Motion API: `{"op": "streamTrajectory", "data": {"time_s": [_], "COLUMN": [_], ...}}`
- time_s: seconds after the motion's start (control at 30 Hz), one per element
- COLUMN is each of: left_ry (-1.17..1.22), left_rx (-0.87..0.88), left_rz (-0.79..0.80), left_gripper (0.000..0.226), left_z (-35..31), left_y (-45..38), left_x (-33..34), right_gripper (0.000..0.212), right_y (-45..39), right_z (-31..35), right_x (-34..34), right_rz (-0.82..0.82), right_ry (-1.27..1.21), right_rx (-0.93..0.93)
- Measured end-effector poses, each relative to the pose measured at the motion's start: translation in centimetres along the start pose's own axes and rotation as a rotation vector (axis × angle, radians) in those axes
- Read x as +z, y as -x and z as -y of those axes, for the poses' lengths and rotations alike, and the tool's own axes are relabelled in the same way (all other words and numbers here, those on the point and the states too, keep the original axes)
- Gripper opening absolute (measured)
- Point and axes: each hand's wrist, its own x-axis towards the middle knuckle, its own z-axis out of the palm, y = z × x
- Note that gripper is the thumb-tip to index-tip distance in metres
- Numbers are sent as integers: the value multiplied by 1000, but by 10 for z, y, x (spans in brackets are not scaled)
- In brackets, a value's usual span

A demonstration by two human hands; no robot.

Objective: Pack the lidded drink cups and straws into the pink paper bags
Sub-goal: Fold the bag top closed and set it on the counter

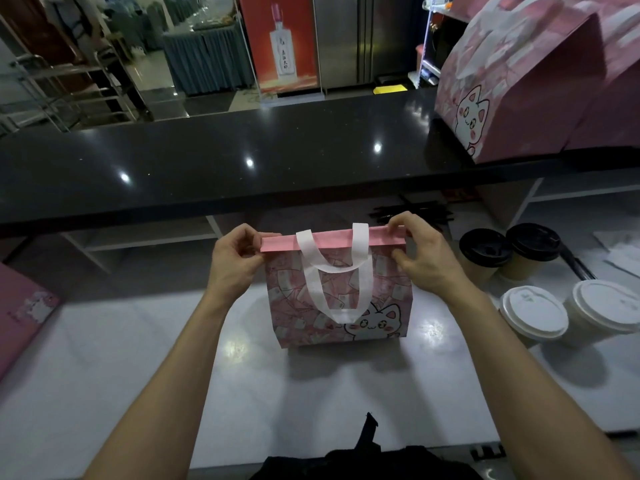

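A pink paper bag (341, 299) printed with a cartoon cat stands upright on the white table (138, 375), directly in front of the person. Its top edge is folded over into a flat pink strip, and the two white handles (332, 271) hang down over the near face. The left hand (233, 259) pinches the left end of that folded strip between thumb and curled fingers, and the right hand (420, 252) pinches the right end the same way, its fingers draped over the top. To the right of the bag, four lidded cups stand on the table: two brown cups with black lids (485, 249) at the back and two white cups with white lids (533, 313) nearer the person. Behind the bag, under the raised dark counter (207, 161), lies a bundle of dark straws (426, 211). A filled pink bag (512, 88) with the same cat print sits on the counter at far right, and the corner of flat pink bags (24, 310) shows at the left edge.
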Motion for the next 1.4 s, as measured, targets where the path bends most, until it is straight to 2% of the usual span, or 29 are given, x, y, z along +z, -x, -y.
{"op": "streamTrajectory", "data": {"time_s": [0.13, 0.23, 0.33, 0.4, 0.5, 0.6, 0.67, 0.77, 0.83, 0.97, 1.13, 1.23, 1.4], "left_ry": [-87, -114, -88, -54, -12, -7, -67, -279, -418, -629, -722, -709, -669], "left_rx": [16, -4, -55, -86, -109, -86, -61, 31, 135, 346, 469, 478, 358], "left_rz": [-76, -113, -110, -84, -1, 159, 223, 133, 92, 121, 120, 117, 145], "left_gripper": [24, 32, 40, 41, 38, 42, 45, 26, 16, 8, 13, 11, 9], "left_z": [0, -1, -6, -11, -16, -18, -19, -17, -16, -18, -17, -14, -13], "left_y": [-2, -3, -4, -4, -6, -6, -5, -8, -11, -15, -15, -11, -6], "left_x": [-1, -1, 0, 0, -6, -15, -15, -5, -2, -8, -12, -7, 3], "right_gripper": [36, 28, 40, 46, 28, 23, 22, 25, 24, 16, 8, 14, 18], "right_y": [0, -1, -2, -4, -6, -9, -10, -9, -11, -17, -21, -20, -13], "right_z": [1, 3, 4, 6, 5, 7, 7, 6, 6, 1, -7, -12, -9], "right_x": [-4, -2, -1, -2, -3, -3, -1, 2, 3, -2, -9, -11, -10], "right_rz": [18, -11, -14, -7, 4, 2, -9, -10, 3, 23, 43, 42, 61], "right_ry": [-56, -41, -45, -36, 1, 26, 36, 49, 67, 162, 289, 319, 374], "right_rx": [4, 3, 48, 60, 49, 60, 53, 43, 28, -7, -104, -153, -168]}}
